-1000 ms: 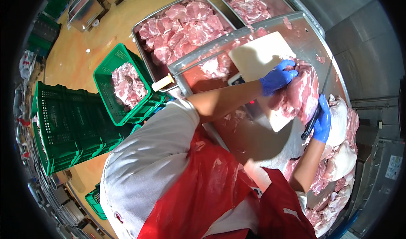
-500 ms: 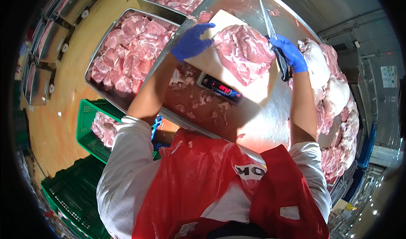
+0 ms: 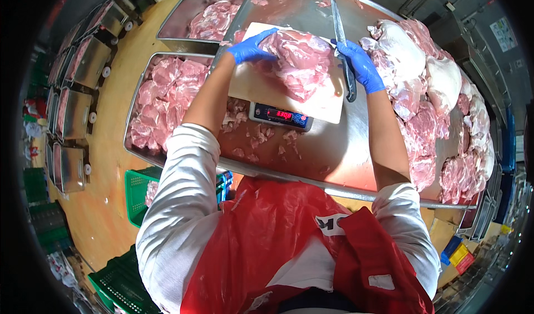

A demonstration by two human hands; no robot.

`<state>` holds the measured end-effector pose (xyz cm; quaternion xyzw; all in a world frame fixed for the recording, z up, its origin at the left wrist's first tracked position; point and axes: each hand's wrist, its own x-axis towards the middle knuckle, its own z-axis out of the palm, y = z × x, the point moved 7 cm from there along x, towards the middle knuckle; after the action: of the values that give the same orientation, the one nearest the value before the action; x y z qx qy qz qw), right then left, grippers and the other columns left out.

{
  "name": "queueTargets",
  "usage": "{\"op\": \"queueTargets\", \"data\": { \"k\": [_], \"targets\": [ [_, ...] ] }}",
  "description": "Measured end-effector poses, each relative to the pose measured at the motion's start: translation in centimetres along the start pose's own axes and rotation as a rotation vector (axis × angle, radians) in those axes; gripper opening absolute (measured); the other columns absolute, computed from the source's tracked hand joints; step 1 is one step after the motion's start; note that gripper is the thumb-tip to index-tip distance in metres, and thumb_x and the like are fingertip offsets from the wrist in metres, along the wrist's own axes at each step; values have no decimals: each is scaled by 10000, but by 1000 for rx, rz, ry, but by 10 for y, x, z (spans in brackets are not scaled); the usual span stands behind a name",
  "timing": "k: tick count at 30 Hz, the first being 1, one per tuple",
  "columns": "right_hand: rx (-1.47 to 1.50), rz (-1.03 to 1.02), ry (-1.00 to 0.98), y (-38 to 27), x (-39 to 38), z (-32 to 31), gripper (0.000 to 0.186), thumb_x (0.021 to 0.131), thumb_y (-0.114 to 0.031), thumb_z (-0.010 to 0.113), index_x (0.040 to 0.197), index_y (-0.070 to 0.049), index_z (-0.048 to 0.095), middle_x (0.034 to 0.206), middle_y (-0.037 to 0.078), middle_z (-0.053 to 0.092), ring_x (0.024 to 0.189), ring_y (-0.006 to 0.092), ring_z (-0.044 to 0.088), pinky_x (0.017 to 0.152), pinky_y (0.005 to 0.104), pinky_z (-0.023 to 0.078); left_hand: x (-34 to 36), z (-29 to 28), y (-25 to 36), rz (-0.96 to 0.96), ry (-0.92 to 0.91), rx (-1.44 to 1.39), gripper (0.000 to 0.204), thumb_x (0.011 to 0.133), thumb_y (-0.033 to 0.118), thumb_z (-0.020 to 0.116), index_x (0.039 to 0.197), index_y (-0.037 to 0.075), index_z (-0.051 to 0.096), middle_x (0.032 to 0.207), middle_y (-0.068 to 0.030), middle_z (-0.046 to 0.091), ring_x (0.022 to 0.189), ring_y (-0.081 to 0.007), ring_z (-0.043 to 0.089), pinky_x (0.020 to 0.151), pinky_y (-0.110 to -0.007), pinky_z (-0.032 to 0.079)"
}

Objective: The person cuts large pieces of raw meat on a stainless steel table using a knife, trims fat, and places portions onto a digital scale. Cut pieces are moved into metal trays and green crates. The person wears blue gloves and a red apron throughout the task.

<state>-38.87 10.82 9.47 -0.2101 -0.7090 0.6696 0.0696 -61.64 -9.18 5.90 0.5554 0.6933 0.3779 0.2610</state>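
A large piece of raw meat (image 3: 300, 64) is on a white board (image 3: 311, 109), which covers most of a digital scale with a lit red display (image 3: 281, 115). My left hand (image 3: 249, 48), in a blue glove, grips the meat's left side, fingers along the top edge and thumb lower down. Just off the meat's right side is my right hand (image 3: 360, 66), also blue-gloved and closed on a knife (image 3: 340, 30). Its long blade points away from me and its dark handle runs down beside the palm. The meat's underside is hidden.
Small scraps (image 3: 258, 137) lie on the metal table (image 3: 345, 161) near the scale. Large meat cuts, some with pale skin (image 3: 442, 80), are heaped on the right. Two metal bins of meat (image 3: 129, 114) stand left, with a green crate (image 3: 133, 194) below and wheeled carts (image 3: 72, 111) farther off.
My left hand has gone from beside the meat to gripping its left side. The meat looks more bunched. My right hand still holds the knife, and the whole view has shifted.
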Motion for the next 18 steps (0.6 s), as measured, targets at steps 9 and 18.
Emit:
{"op": "queueTargets", "data": {
  "k": [9,18],
  "targets": [
    [-9,-70,-25,-16,-8,28,295,969,-317,629,1054,-38,666,855,-25,586,785,81,522,712,245,461,-53,26,97,226,364,362,772,684,154,822,1381,104,496,1295,-209,521,1210,-354,528,1005,-437,452],
    [235,-42,97,-8,-64,13,357,973,-341,627,1174,-47,639,980,40,646,886,121,609,745,310,551,-33,64,167,89,281,899,419,727,225,785,1104,129,630,1092,-156,618,983,-382,594,799,-453,509]
  ]
}}
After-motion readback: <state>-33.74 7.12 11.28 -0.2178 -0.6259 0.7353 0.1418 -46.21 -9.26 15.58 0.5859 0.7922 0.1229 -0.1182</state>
